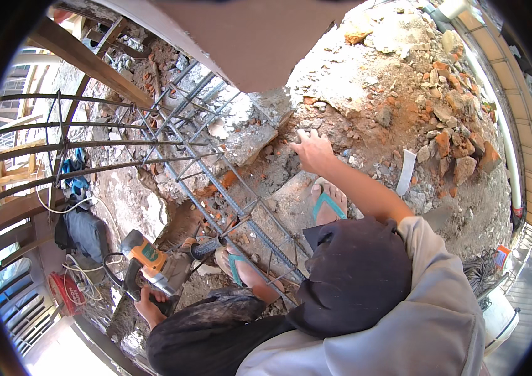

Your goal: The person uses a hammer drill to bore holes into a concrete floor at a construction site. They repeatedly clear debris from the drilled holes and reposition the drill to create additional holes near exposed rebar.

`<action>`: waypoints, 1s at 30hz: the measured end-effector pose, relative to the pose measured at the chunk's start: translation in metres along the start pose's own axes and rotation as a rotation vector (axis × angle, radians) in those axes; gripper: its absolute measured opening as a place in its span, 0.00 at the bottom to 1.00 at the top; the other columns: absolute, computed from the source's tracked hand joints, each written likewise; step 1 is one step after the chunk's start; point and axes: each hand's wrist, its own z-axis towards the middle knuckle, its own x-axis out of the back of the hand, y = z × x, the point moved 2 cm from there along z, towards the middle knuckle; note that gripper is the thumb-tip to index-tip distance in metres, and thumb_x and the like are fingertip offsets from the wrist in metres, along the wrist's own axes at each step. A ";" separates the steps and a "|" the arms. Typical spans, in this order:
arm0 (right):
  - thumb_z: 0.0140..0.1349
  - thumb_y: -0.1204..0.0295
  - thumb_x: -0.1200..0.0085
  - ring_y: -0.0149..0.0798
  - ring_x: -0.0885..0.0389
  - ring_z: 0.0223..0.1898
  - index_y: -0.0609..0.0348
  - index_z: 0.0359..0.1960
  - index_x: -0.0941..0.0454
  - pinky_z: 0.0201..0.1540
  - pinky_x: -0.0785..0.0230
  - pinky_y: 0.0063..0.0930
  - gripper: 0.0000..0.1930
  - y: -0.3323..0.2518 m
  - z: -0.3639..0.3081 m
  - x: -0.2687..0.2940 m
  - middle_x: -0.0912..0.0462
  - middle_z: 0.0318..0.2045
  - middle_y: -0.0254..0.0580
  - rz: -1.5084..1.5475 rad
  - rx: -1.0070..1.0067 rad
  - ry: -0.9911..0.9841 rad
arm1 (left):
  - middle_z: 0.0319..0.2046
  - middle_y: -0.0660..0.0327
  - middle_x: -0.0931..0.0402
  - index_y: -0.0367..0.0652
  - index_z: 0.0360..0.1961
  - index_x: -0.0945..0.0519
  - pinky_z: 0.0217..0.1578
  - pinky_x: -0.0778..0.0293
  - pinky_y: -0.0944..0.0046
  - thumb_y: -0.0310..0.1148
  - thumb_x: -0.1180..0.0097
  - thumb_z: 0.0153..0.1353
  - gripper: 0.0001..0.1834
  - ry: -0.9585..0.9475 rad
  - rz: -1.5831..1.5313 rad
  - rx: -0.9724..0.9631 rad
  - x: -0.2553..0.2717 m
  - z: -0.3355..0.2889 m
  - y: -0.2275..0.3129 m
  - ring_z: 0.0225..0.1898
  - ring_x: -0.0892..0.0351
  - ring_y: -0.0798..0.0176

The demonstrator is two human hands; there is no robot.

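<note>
A: Where does the demolition hammer (153, 263) lie?

B: At the near left of the scene. Its orange-and-grey body sits just beyond the person's left hand (151, 308), and its nose points right, toward the rebar cage (248, 224).

A: How does that hand meet it?

B: The fingers wrap around the black handle (167, 306) at the near end, grasping it, so most of the tool lies on the far side of the grip.

A: Does the nose touch the steel?

B: It comes close beside the bars, but contact cannot be made out from this view.

A: And the right hand (313, 151)?

B: That arm stretches far across the scene, well apart from the tool. The hand is low over the rubble (366, 122), right of the rebar cage, with its fingers bent. Whether they clasp a fragment or merely rest there, one cannot tell.

A: What stands between the two hands?

B: The cage runs diagonally there, and the person's feet, in green flip-flops (327, 203), stand on either side of its bars. The left foot is just right of the hammer's nose; the other is farther off, near the right hand.

A: Anything farther left?

B: A dark bag (85, 233), beyond the hammer, with a pale cable (106, 210) beside it.
</note>
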 end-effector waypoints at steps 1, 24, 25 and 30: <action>0.62 0.69 0.26 0.56 0.20 0.71 0.38 0.69 0.11 0.62 0.15 0.52 0.30 0.003 -0.004 0.002 0.22 0.71 0.46 0.022 -0.016 -0.029 | 0.19 0.58 0.29 0.39 0.34 0.23 0.26 0.26 0.51 0.37 0.35 0.78 0.16 -0.007 -0.009 -0.018 0.000 0.001 0.000 0.20 0.26 0.56; 0.74 0.69 0.34 0.48 0.12 0.70 0.43 0.63 0.07 0.67 0.14 0.45 0.18 -0.064 0.042 -0.033 0.11 0.68 0.39 0.042 0.746 0.016 | 0.18 0.61 0.29 0.40 0.24 0.22 0.26 0.30 0.58 0.41 0.37 0.77 0.23 0.028 0.109 0.007 0.018 0.017 -0.010 0.19 0.28 0.62; 0.76 0.65 0.36 0.45 0.19 0.76 0.41 0.66 0.09 0.74 0.21 0.43 0.19 -0.065 0.055 -0.056 0.15 0.74 0.34 -0.056 0.711 -0.087 | 0.18 0.63 0.33 0.46 0.23 0.28 0.24 0.36 0.59 0.46 0.38 0.80 0.27 0.035 0.169 0.011 0.018 0.022 -0.012 0.19 0.33 0.63; 0.81 0.55 0.43 0.37 0.29 0.81 0.31 0.68 0.11 0.81 0.35 0.47 0.18 -0.065 0.068 -0.090 0.16 0.72 0.27 -0.453 0.761 0.007 | 0.30 0.59 0.16 0.33 0.31 0.12 0.36 0.22 0.54 0.39 0.29 0.71 0.18 0.061 0.158 -0.009 0.027 0.012 -0.008 0.32 0.19 0.59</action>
